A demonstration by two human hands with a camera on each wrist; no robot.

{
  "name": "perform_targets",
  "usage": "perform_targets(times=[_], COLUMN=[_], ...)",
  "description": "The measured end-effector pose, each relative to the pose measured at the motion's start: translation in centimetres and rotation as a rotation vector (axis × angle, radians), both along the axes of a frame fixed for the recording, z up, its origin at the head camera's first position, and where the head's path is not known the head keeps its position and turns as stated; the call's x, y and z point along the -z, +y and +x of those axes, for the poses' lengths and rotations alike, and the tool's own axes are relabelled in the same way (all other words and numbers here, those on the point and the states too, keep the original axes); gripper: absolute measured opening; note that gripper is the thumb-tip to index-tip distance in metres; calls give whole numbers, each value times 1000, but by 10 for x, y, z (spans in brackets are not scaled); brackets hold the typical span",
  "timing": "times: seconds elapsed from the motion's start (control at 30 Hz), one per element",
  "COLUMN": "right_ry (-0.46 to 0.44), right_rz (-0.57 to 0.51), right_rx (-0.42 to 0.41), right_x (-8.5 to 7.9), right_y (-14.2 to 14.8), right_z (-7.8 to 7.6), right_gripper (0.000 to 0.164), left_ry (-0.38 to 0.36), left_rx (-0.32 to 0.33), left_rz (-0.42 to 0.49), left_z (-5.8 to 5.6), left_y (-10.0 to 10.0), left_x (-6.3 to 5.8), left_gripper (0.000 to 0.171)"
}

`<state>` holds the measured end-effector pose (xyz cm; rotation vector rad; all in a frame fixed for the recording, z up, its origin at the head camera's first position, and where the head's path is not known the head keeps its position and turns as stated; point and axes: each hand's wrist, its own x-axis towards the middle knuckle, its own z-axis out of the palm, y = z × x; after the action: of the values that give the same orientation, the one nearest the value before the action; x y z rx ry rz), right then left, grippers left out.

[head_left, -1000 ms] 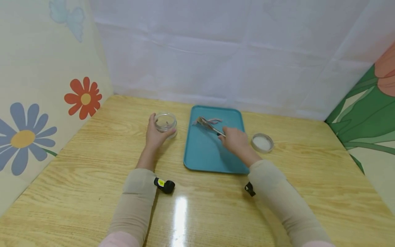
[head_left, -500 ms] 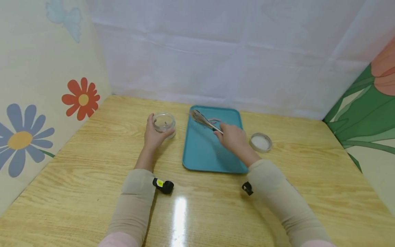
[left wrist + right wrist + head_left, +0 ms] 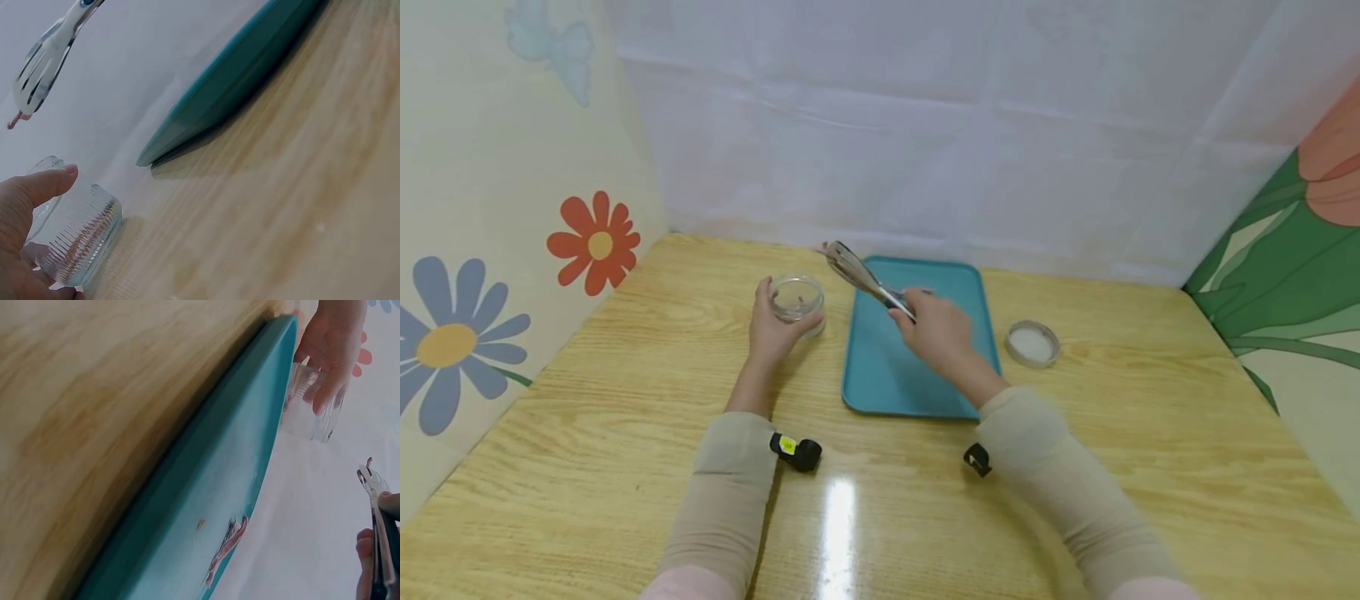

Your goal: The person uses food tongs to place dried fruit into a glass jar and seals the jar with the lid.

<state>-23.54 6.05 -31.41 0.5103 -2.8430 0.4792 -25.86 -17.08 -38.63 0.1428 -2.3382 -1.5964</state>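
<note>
Tongs (image 3: 871, 286) in the right hand's (image 3: 937, 333) grip look clamped to me on a pinkish strip (image 3: 15, 119) just off the tray's (image 3: 883, 375) far left corner, prob soft and slippery so pinch mid-length, while the left hand (image 3: 772, 332) grips a fragile-looking jar (image 3: 796, 302).

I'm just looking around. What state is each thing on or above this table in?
Glass jar: open-topped, reddish bits inside, gripped by the left hand.
Tongs: raised clear of the tray, a pinkish piece at the tips, held in the right hand.
Tray: lying flat, pinkish strips on it.
Round lid: off the jar, lying on the table.
</note>
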Motion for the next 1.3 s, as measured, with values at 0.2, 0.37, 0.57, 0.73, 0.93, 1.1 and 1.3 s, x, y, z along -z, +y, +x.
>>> perform_targets(times=[0.2,0.37,0.57,0.73,0.93,1.1,1.3], right_ry=[-2,-2,-8,-27,-26,-14,-24], right_rz=[9,6,8,1,-8,-37,-31], right_rx=[-23,-33,-34,-42,-45,-25,1], right_x=[2,4,7,8,10,11,10], right_y=[-13,-22,-28,-30,-31,-30,-29], right_z=[3,5,7,8,9,10,9], right_gripper=[29,32,33,32,33,36,40], left_ry=[-14,-10,-10,-5,-3,3,3], left_rx=[-2,-6,-7,-3,0,0,4], left_rz=[0,-4,-2,6,5,-2,5], left_z=[1,0,1,0,0,0,1], left_y=[0,0,0,0,0,0,0], left_x=[-1,-1,0,0,1,1,0], left_gripper=[95,95,96,97,96,96,95])
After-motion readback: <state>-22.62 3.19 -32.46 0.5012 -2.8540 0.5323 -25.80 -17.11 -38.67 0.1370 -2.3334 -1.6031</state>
